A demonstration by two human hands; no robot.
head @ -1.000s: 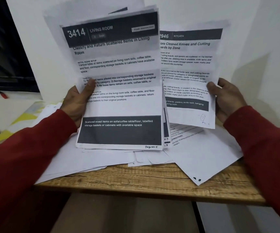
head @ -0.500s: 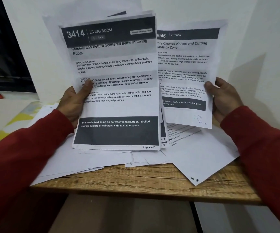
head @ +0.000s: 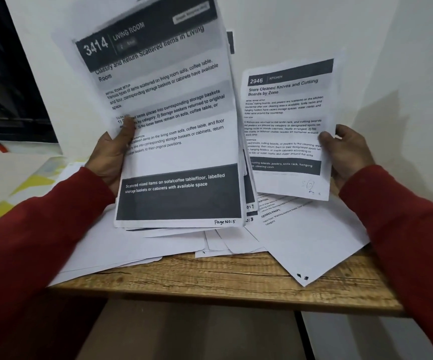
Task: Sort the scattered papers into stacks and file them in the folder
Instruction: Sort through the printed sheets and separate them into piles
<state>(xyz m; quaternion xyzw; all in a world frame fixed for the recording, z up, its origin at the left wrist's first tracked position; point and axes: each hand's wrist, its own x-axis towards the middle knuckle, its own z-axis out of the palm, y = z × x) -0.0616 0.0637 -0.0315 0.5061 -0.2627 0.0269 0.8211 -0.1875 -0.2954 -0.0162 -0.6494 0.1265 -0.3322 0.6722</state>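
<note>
Left hand [head: 111, 157] is gripping a held bundle of printed sheets [head: 179, 141] by its left edge, thumb pressing across the front page, fingers hidden behind. Front page is reading "3414 Living Room", with "Page No: 5" handwritten at its bottom right corner. Bundle is tilting, its top leaning right, with the corners of at least two more pages peeking out at its lower right.

Right hand [head: 348, 154] is pinching a single sheet [head: 285, 131] by its right edge, thumb on the front. That sheet is headed "2946 Kitchen" and is being held upright, just right of the bundle, its left edge tucked behind the bundle's right edge. A handwritten mark is sitting near its bottom right, too faint to read surely.

Loose papers [head: 309, 245] are lying scattered underneath on the wooden table [head: 236, 279], several overhanging the near edge. A yellow-and-white item [head: 10, 193] is lying far left; cannot tell whether it is the folder.

Judgement: sorting is at an early stage, the person comparing page labels. To do this step well: read the single sheet's page mark first, fan the bundle slightly with the left thumb, slide the sheet in at its proper place, then square the edges against the table.
</note>
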